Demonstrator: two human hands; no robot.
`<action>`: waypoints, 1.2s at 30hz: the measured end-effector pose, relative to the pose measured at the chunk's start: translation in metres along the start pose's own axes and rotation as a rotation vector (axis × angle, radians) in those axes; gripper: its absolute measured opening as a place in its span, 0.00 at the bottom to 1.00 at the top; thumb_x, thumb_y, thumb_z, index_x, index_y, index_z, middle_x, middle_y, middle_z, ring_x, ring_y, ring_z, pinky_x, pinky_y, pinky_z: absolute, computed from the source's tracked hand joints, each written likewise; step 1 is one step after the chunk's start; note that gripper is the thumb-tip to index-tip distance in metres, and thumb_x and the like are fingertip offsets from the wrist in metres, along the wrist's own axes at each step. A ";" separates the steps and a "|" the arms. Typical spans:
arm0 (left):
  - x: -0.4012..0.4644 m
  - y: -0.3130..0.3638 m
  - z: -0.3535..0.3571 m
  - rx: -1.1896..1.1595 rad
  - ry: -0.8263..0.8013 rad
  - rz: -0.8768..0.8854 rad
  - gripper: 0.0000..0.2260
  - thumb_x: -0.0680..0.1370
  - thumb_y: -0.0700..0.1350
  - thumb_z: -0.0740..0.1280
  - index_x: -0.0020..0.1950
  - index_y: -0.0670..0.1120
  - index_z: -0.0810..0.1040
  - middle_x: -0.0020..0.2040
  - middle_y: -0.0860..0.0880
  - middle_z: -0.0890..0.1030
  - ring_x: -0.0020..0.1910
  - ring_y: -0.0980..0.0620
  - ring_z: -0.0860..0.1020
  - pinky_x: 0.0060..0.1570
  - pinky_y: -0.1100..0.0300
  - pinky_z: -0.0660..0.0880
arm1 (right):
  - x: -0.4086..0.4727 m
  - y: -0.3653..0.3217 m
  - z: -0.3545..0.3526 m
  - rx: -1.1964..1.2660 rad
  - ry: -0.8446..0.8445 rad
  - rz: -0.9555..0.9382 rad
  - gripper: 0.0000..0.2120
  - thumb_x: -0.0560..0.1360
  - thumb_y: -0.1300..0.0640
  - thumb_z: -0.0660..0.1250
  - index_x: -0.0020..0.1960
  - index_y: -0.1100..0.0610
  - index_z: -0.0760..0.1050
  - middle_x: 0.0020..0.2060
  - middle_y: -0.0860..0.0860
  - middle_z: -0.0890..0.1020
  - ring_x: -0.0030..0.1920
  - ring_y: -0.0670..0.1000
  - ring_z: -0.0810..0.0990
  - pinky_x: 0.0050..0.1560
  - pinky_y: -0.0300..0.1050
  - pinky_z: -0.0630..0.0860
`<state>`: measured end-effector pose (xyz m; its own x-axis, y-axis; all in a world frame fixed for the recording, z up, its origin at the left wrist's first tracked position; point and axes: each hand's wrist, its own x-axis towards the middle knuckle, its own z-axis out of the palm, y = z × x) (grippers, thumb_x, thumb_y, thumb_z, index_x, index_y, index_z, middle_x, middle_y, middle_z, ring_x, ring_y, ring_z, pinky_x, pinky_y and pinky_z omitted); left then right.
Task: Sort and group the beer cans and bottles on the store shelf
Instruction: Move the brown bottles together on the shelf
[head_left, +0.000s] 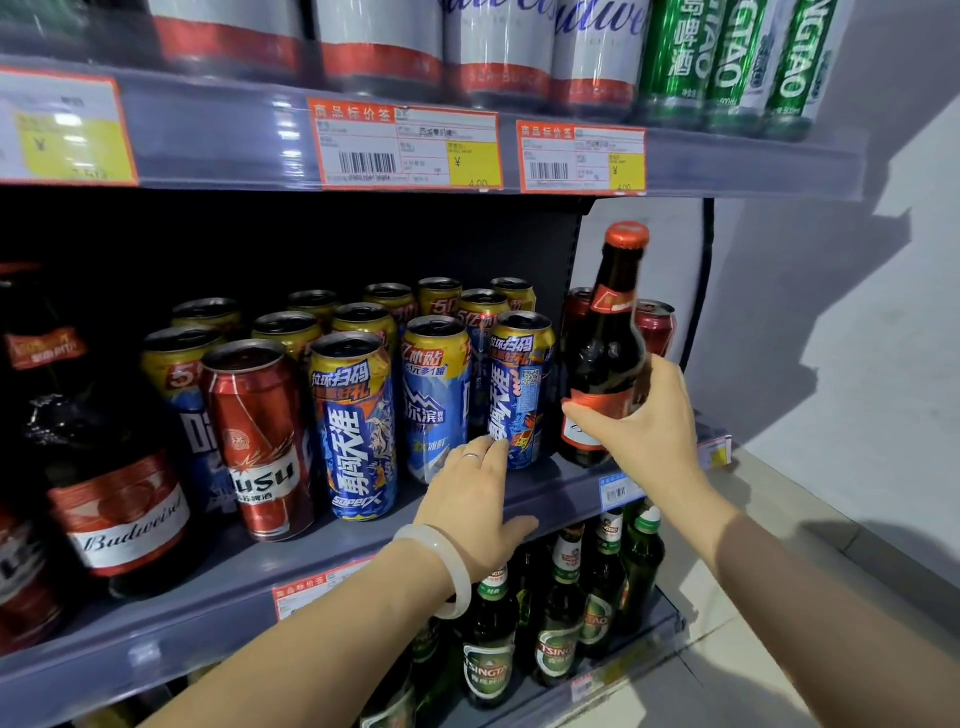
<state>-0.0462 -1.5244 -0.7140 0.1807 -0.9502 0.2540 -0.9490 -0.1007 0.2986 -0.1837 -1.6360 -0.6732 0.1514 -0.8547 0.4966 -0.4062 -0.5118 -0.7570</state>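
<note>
The right hand (641, 415) grips 1 brown bottle (605, 353) at the shelf (566, 486) end, seemingly lifted, while the left hand (475, 499) rests flat, fingers straight, against a blue can (519, 389); next, regroup it with the Budweiser bottles (111, 467).

Orange price tags (408, 149), grey wall (852, 322)

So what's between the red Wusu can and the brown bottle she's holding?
Head view: three blue cans stand between the red Wusu can and brown bottle.

Upright brown bottle (602, 358), red cap, right of blue-and-gold cans (519, 389) on shelf (561, 483)
</note>
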 end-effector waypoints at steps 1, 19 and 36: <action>0.002 0.000 -0.001 -0.033 0.021 0.012 0.39 0.74 0.58 0.66 0.76 0.44 0.51 0.75 0.47 0.56 0.74 0.47 0.56 0.71 0.58 0.53 | -0.003 -0.008 -0.004 0.011 -0.021 -0.024 0.32 0.60 0.48 0.78 0.59 0.51 0.69 0.54 0.46 0.72 0.55 0.47 0.73 0.56 0.50 0.72; -0.088 -0.026 0.017 -1.115 0.489 -0.043 0.48 0.54 0.51 0.82 0.70 0.53 0.62 0.63 0.55 0.77 0.59 0.52 0.78 0.57 0.58 0.75 | -0.114 -0.060 0.034 0.171 -0.657 0.027 0.35 0.51 0.41 0.77 0.54 0.45 0.67 0.52 0.41 0.76 0.53 0.37 0.75 0.56 0.38 0.73; -0.157 -0.085 -0.036 -0.926 0.644 -0.214 0.48 0.50 0.65 0.79 0.66 0.55 0.66 0.62 0.56 0.77 0.60 0.57 0.76 0.60 0.60 0.72 | -0.102 -0.108 0.078 0.426 -0.794 -0.011 0.07 0.73 0.54 0.68 0.49 0.45 0.73 0.49 0.44 0.80 0.47 0.35 0.78 0.51 0.31 0.75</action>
<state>0.0158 -1.3562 -0.7466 0.6676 -0.5853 0.4601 -0.3768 0.2673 0.8869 -0.0845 -1.5001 -0.6753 0.7952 -0.5774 0.1851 -0.0563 -0.3743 -0.9256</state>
